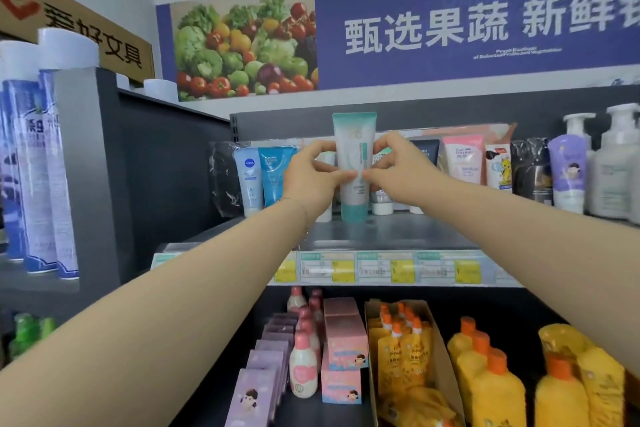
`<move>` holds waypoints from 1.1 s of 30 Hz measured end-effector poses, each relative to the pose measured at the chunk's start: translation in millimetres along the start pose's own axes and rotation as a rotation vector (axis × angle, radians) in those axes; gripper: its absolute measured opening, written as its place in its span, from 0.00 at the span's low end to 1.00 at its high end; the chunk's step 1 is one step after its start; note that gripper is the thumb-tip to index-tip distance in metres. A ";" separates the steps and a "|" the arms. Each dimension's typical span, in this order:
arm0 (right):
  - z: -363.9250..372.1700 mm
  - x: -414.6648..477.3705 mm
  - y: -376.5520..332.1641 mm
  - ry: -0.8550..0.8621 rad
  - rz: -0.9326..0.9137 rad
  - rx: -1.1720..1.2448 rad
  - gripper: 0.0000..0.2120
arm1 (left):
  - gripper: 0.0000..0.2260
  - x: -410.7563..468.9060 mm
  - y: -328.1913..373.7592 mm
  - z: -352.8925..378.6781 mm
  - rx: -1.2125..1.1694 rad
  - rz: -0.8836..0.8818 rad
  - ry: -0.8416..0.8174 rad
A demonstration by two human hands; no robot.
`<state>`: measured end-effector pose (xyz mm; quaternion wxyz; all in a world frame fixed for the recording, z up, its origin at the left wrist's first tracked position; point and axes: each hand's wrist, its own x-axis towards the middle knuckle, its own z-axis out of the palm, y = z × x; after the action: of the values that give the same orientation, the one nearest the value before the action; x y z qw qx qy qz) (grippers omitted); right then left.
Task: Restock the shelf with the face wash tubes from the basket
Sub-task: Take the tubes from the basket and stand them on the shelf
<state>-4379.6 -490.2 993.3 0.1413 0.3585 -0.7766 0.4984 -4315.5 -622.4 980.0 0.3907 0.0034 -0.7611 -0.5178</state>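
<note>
**Cosmetics shelf in a shop: one tube is being set in place**

A dark shelf is seen under a vegetable banner, with price labels along its front edge. Several tubes are already stood along its back, among them a Nivea tube and a pink tube. Whether these belong to this task cannot be told. The basket is not in view, so the number of tubes left is not known.

One face wash tube, white and teal, is held upright, cap down, in front of the row. Its cap is at the shelf surface or just above it. This placement is judged nearly finished, but the release is not yet done.

Both arms are stretched forward and upward. The tube's left edge is pinched by the left hand between thumb and curled fingers. The right edge is pinched likewise by the right hand.
</note>
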 end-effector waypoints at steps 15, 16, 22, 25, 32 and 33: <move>26.8 71.1 57.8 0.006 0.159 0.016 0.16 | 0.17 78.6 -58.0 33.6 0.101 -0.042 0.023; 29.2 72.8 61.5 0.009 0.170 0.027 0.17 | 0.18 82.2 -61.4 35.3 0.118 -0.049 0.022; 41.2 84.2 76.0 -0.015 0.199 0.027 0.19 | 0.19 94.6 -77.2 41.5 0.227 -0.094 0.029; 45.5 90.2 77.5 -0.026 0.202 0.009 0.22 | 0.15 98.1 -80.5 42.3 0.250 -0.116 0.051; 46.4 94.1 81.1 -0.018 0.212 -0.001 0.15 | 0.12 98.9 -81.7 44.7 0.346 -0.088 0.049; 46.8 94.7 82.2 -0.016 0.212 0.007 0.14 | 0.12 98.7 -81.0 44.9 0.358 -0.084 0.045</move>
<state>-4497.1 -550.4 970.9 0.0804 0.2787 -0.8096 0.5104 -4443.3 -665.2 967.2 0.3790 0.1161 -0.8313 -0.3896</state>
